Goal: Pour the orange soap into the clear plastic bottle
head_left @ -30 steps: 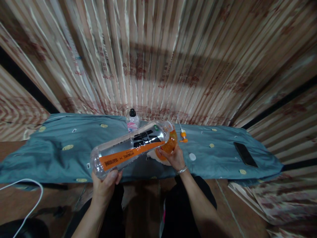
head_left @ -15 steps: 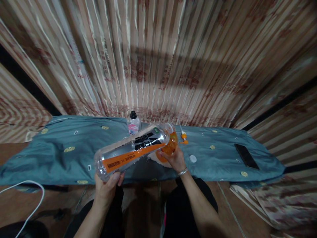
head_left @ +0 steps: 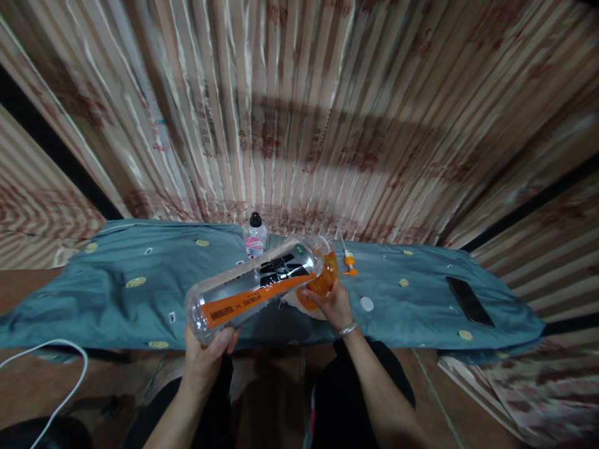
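My left hand (head_left: pixel 206 355) grips the base of a large clear plastic bottle (head_left: pixel 255 288) with an orange and black label. The bottle lies tipped almost flat, its neck pointing right and away, against the mouth of an orange translucent container (head_left: pixel 322 280). My right hand (head_left: pixel 333 304) holds that orange container from the near side, a bracelet on its wrist. Both rest over a teal cloth (head_left: pixel 131 299) spread on a low surface. The meeting of neck and mouth is partly hidden by the bottle.
A small bottle with a black cap (head_left: pixel 256 236) stands behind the big one. An orange pump head (head_left: pixel 349 262) and a white cap (head_left: pixel 367 304) lie right of my hand. A black phone (head_left: pixel 469 302) lies far right. A white cable (head_left: pixel 56 374) curls at left. Striped curtains hang behind.
The view has shifted slightly, so the bottle and both hands sit a little lower and to the right. The grip and the bottle's tilt look the same.
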`<state>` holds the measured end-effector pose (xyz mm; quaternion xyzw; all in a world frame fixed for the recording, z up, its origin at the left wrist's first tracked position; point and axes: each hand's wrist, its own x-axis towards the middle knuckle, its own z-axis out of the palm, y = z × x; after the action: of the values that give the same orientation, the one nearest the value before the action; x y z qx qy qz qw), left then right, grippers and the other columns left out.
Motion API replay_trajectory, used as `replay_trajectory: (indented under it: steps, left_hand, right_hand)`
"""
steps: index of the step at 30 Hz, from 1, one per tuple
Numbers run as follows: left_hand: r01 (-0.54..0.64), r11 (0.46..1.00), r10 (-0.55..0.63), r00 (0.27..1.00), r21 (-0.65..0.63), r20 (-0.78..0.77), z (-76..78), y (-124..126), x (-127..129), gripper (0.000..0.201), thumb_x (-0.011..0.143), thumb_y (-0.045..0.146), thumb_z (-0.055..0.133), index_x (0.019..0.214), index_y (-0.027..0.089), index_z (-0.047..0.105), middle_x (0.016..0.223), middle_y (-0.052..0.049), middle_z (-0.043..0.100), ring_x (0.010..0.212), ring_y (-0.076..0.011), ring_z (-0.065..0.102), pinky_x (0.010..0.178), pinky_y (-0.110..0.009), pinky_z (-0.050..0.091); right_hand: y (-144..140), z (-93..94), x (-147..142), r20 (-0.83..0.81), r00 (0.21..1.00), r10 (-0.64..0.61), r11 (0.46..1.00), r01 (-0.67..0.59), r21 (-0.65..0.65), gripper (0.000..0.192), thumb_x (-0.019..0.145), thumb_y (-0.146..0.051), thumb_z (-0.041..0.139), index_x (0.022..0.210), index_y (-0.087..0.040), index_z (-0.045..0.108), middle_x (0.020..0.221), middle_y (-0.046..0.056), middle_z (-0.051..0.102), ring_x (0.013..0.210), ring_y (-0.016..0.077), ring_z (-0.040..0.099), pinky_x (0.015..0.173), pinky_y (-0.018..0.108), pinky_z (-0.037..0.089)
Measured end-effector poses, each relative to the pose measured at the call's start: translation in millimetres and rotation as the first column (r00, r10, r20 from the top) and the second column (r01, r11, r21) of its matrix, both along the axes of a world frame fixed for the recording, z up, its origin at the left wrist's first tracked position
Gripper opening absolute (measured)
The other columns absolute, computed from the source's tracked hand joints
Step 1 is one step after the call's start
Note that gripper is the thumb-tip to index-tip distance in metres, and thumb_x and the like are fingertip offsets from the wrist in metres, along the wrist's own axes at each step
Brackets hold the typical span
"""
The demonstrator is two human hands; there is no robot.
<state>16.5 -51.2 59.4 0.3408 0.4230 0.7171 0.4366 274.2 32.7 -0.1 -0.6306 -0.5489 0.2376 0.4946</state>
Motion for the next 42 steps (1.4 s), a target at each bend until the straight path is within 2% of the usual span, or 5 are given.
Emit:
replay_trajectory:
  steps: [13,17,22,31,42]
  left_hand:
    - [0.02,0.989,-0.032,0.996,-0.144,-0.081,-1.8,-5,-3,0.061,0.057,0.07,0.109,0.082,0.023,0.08,0.061,0.002,0.064,0.053,-0.0159,0.053,0.049,-0.03,0.054]
    - [-0.01,0.992,0.012,1.0,-0.124,0.019,-14.7,-2,-9,0.075,0.044,0.055,0.117,0.101,0.025,0.079,0.088,0.001,0.081,0.08,-0.0229,0.078,0.075,-0.031,0.068]
    - [-0.032,0.993,0.026,0.998,-0.109,-0.063,-38.4,6,-21,0.089,0.042,0.055,0.118,0.114,0.024,0.076,0.107,-0.003,0.083,0.111,-0.0307,0.081,0.097,-0.036,0.069]
    - [-0.104,0.992,0.084,0.971,-0.075,-0.225,-48.8,9,-25,0.083,0.044,0.059,0.116,0.106,0.025,0.073,0.097,-0.003,0.078,0.129,-0.0448,0.08,0.124,-0.061,0.061]
    - [-0.013,0.993,-0.013,0.976,-0.118,-0.217,-36.5,2,-30,0.071,0.054,0.054,0.113,0.107,0.022,0.079,0.097,-0.005,0.083,0.1,-0.0333,0.083,0.1,-0.047,0.071]
  right_hand:
    - [-2,-4.4,3,0.02,1.0,0.013,0.998,-0.012,-0.065,0.104,0.068,-0.087,0.09,0.142,-0.018,0.067,0.117,0.02,0.091,0.109,0.0458,0.088,0.091,0.057,0.072]
    - [-1,-5.1,2,0.038,0.999,0.021,0.999,-0.019,-0.047,0.098,0.07,-0.089,0.088,0.137,-0.02,0.069,0.117,0.019,0.09,0.11,0.0451,0.088,0.09,0.055,0.072]
    - [0,-3.4,2,0.036,0.999,0.001,0.999,0.0,-0.039,0.083,0.068,-0.082,0.092,0.122,-0.023,0.069,0.114,0.018,0.091,0.108,0.0461,0.088,0.092,0.059,0.072]
    - [1,-3.5,1,0.001,1.0,0.024,0.999,-0.024,-0.046,0.067,0.07,-0.055,0.094,0.125,-0.024,0.071,0.114,0.014,0.091,0.108,0.0419,0.089,0.095,0.056,0.073]
    - [-1,-0.4,-4,-0.067,0.998,-0.014,0.999,0.012,-0.036,0.075,0.064,-0.065,0.091,0.124,-0.023,0.073,0.114,0.017,0.091,0.109,0.0456,0.088,0.097,0.063,0.072]
